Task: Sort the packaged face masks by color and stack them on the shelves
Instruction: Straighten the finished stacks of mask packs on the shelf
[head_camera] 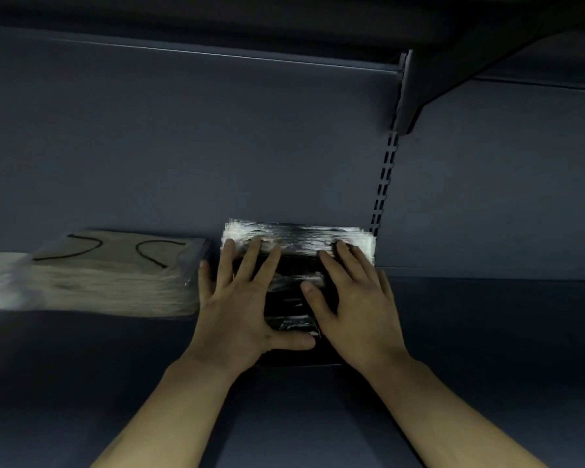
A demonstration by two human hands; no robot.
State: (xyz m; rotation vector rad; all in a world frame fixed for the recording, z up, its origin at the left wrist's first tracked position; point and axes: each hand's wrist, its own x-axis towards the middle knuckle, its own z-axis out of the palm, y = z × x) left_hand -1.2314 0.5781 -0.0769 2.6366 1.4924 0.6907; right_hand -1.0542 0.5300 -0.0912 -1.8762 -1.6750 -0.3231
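Head view, only view here. Both hands flat on top of the black mask stack (pixel 296 292), which sits on the shelf (pixel 487 332) w/ its far side hard against the back panel (pixel 250 146), just left of the slotted upright (pixel 384 184).

Left hand (pixel 240 305): fingers straight and spread, pressing down on the stack's left half, fingertips reaching the far top edge, thumb lying across the near front edge. Right hand (pixel 355 298): fingers also straight, spread, pressing the right half; thumb points in toward the middle. Neither hand curls round or pinches anything.

Key relation: the stack lies directly under both palms, long axis running left-right, parallel to the back panel. Fingers point across that axis, toward the back. Both hands about equally near, one per half, so any squaring-up push would prob go straight back or down, not sideways.

Just beside the stack's left side, near touching, is the pale mask stack (pixel 115 278), same left-right axis, black ear loops showing on top; its left end blurs out at the frame edge. It looks a bit lower than the black one, though the wide angle makes that unsure.

Judgement: the black stack seems placed and is being pressed level; clear wrap looks slippery, so the top packs could slide toward the shelf's front edge when hands lift.
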